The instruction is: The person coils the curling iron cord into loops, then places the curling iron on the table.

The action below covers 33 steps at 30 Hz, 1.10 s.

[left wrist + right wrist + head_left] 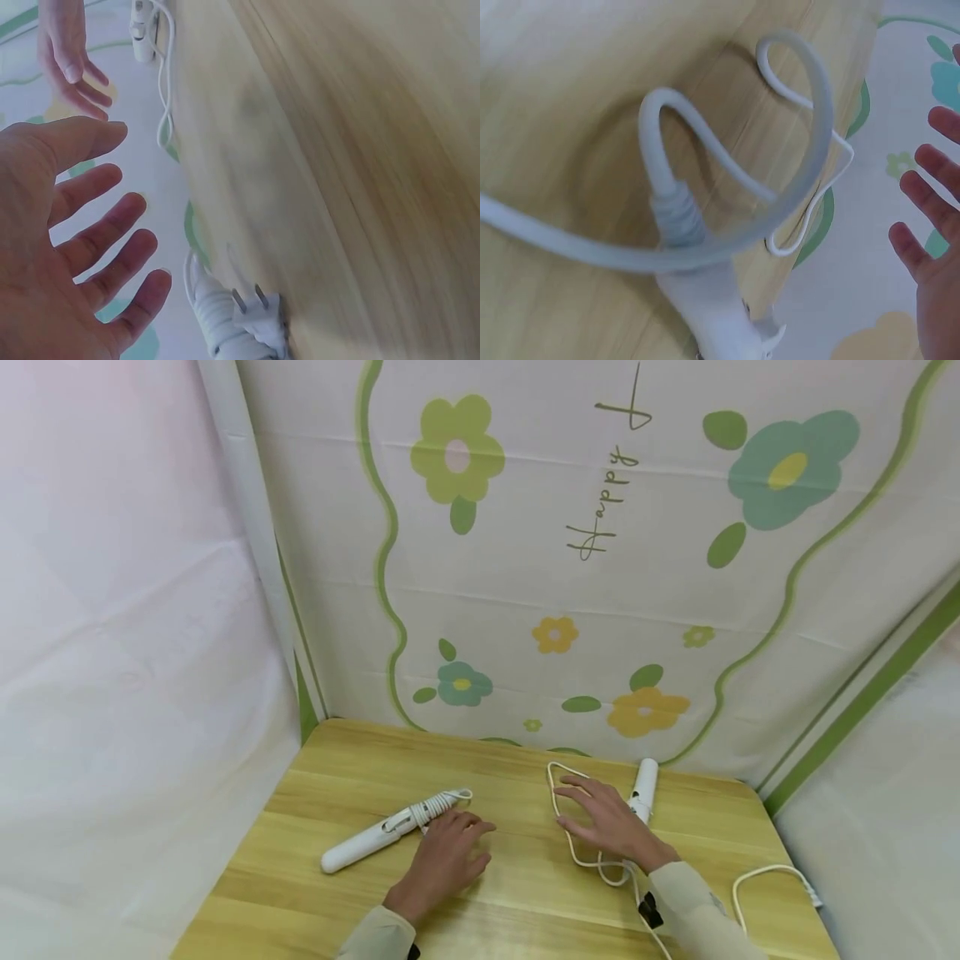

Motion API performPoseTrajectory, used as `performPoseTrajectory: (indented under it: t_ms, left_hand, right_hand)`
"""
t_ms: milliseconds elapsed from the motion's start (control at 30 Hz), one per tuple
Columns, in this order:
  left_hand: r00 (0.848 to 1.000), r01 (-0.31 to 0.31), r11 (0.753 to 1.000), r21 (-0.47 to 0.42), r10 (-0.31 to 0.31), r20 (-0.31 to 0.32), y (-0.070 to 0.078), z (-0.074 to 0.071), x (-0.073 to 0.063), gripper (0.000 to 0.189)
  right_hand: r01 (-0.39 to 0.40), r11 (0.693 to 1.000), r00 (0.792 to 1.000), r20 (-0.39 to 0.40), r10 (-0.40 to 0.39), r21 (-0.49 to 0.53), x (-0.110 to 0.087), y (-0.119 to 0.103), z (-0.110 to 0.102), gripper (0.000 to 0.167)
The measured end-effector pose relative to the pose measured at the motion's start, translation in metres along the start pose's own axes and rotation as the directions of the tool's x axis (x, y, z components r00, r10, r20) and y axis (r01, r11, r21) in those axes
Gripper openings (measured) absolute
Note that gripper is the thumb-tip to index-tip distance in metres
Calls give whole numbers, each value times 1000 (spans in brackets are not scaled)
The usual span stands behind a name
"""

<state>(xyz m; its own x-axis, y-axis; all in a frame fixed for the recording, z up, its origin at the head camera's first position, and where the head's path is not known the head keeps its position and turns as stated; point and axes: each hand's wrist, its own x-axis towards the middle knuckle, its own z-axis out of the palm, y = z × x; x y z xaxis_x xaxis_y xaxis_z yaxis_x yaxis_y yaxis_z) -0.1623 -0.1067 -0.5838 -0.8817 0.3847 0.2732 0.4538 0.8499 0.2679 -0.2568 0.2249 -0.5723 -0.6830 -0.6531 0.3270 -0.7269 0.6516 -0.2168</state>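
A white hair iron [363,845] lies slantwise on the left of the wooden table, its cord [431,808] wound tightly round one end. My left hand [446,860] is beside that wound end, fingers spread and holding nothing. In the left wrist view, a two-pin plug [262,315] sticks out by the coils. On the right lies a second white hair iron [647,777], partly hidden behind my right hand [611,818]. That hand is over loose loops of white cord [573,852], its fingers apart and empty. The right wrist view shows the cord entering the iron's end [705,300].
The wooden table [510,893] backs onto a flowered cloth [510,560], with pale cloth walls at both sides. Near the table's right edge, a length of white cord [765,870] ends in a plug [813,895].
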Motion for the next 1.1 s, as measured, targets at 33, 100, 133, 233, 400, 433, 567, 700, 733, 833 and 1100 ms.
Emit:
performPoseTrajectory:
  t_ms: [33,100,133,233,400,433,567,700,733,833,1100]
  left_hand:
    - [1000,-5,1000,-2,5,3,2,1,1,40]
    - [1000,-10,1000,-7,10,15,5,2,3,40]
    - [1000,-13,1000,-7,13,21,7,3,4,41]
    - [999,-21,1000,-15,22,43,15,1,7,42]
    - [998,-50,999,-22,51,43,25,2,9,40]
    - [998,-55,998,-25,56,39,26,2,9,40]
    - [997,-65,997,-40,66,35,32,6,8,40]
    - [997,-61,997,-46,63,44,37,6,9,41]
    - [997,-61,997,-44,63,44,38,6,10,41]
    - [996,-51,998,-42,53,65,42,6,12,42]
    - [994,-51,996,-76,58,90,52,7,17,43]
  right_hand:
    - [0,1000,1000,-4,0,-6,-2,1,-2,48]
    - [-7,1000,1000,-7,7,-15,-5,4,-6,47]
    - [-19,1000,1000,-5,19,-14,-7,5,-9,46]
    - [-43,999,999,5,43,-30,-13,12,-14,46]
    - [-56,997,998,-11,56,-60,-20,25,-17,44]
    - [-57,996,998,-14,56,-65,-22,26,-17,43]
    - [-59,996,998,-14,58,-73,-25,32,-16,41]
    - [-57,995,998,-22,55,-80,-28,38,-17,40]
    - [-57,995,998,-25,55,-79,-28,40,-18,40]
    - [-54,996,998,-35,52,-77,-30,45,-21,39]
    - [-105,992,994,-19,104,-64,-38,60,-29,36]
